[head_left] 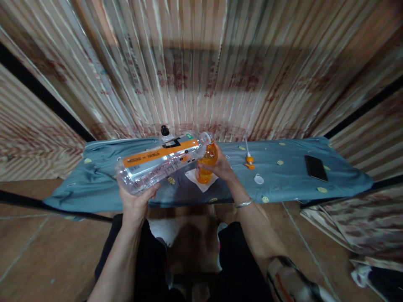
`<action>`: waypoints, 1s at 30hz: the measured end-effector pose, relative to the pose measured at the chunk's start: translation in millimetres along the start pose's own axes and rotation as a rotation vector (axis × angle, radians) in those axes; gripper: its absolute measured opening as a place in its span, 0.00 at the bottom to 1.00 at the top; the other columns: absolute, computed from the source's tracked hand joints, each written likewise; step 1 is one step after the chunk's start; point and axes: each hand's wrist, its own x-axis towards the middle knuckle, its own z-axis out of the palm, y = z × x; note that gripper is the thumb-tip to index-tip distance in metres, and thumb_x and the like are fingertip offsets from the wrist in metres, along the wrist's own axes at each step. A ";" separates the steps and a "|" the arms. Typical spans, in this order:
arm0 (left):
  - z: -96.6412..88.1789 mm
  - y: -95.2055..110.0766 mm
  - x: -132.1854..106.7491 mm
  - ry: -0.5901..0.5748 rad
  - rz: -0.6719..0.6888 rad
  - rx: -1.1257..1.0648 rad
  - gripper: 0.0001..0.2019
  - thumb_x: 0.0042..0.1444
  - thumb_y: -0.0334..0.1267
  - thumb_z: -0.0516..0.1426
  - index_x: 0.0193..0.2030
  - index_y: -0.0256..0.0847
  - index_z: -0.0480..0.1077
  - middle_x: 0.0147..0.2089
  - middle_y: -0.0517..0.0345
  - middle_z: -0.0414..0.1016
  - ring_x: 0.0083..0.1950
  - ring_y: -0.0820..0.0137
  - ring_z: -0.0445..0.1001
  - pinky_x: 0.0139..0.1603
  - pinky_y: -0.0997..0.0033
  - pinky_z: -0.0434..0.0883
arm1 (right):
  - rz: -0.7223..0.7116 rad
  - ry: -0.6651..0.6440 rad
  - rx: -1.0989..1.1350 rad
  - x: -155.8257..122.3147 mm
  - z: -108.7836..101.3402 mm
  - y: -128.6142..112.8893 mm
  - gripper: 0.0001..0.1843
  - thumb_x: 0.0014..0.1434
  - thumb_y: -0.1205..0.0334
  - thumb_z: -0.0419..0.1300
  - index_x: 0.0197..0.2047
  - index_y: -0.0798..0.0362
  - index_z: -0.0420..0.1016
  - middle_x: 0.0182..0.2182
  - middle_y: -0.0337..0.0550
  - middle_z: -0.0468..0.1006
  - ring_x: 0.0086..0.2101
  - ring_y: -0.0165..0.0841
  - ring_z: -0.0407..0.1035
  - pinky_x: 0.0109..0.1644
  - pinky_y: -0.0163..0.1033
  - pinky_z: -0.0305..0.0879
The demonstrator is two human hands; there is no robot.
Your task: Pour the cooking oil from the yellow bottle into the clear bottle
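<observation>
My left hand grips the base of a large clear plastic bottle with an orange label. The bottle lies almost level, its open mouth tilted against the rim of a small orange bottle. My right hand wraps round that orange bottle and holds it upright on a white paper napkin. Both stand over a low table covered with a blue cloth.
On the cloth lie a white cap, an orange spout piece with a white tube, a black phone at the right and a black-topped object behind the big bottle. Striped curtains hang behind. My knees are under the table's front edge.
</observation>
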 end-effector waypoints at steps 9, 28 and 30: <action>-0.8 -0.2 0.3 -0.008 0.013 0.008 0.37 0.30 0.41 0.85 0.46 0.45 0.73 0.30 0.69 0.75 0.21 0.77 0.63 0.20 0.75 0.61 | 0.051 0.021 0.039 -0.5 1.7 -7.4 0.76 0.42 0.52 0.94 0.88 0.41 0.65 0.70 0.50 0.88 0.72 0.59 0.80 0.83 0.65 0.75; -0.2 -1.2 -0.4 0.001 0.000 -0.025 0.37 0.29 0.38 0.85 0.45 0.44 0.73 0.30 0.69 0.75 0.22 0.76 0.64 0.21 0.74 0.60 | -0.032 0.006 0.105 6.3 -1.3 9.3 0.73 0.40 0.47 0.93 0.86 0.41 0.70 0.67 0.49 0.89 0.68 0.56 0.83 0.79 0.60 0.79; -0.9 -1.8 -0.5 -0.001 0.012 -0.029 0.38 0.30 0.38 0.85 0.47 0.44 0.73 0.30 0.69 0.75 0.22 0.76 0.64 0.21 0.73 0.60 | -0.034 0.000 0.117 7.3 -1.1 8.5 0.74 0.39 0.46 0.94 0.85 0.42 0.70 0.67 0.49 0.89 0.67 0.55 0.83 0.78 0.60 0.79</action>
